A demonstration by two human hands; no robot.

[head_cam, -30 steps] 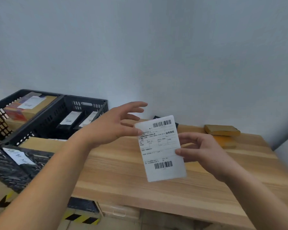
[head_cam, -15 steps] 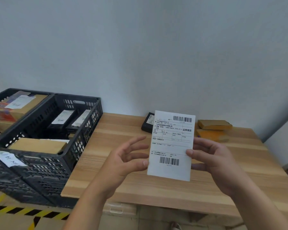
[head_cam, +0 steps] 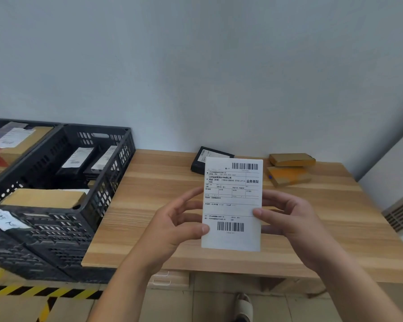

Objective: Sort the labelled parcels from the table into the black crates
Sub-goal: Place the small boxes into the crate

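Observation:
A white shipping label (head_cam: pixel 232 203) with two barcodes is held upright above the wooden table (head_cam: pixel 149 205). My left hand (head_cam: pixel 172 226) pinches its lower left edge with the thumb in front. My right hand (head_cam: pixel 289 221) pinches its right edge the same way. Behind the label lies a small black parcel (head_cam: pixel 199 160) on the table. Two brown parcels (head_cam: pixel 289 168) sit stacked at the back right. The near black crate (head_cam: pixel 98 201) stands left of the table and holds two black labelled parcels (head_cam: pixel 79 159) and a brown box (head_cam: pixel 42 198).
A second black crate (head_cam: pixel 0 126) further left holds a large labelled carton. A paper tag (head_cam: pixel 5 220) is stuck on the near crate's front. Yellow-black hazard tape (head_cam: pixel 44 292) marks the floor below. A foot in a slipper (head_cam: pixel 243 306) shows under the table edge.
The view swung right and down, from the crates to the table. Both hands lowered the label and turned it upright; my left thumb now pinches its lower left edge.

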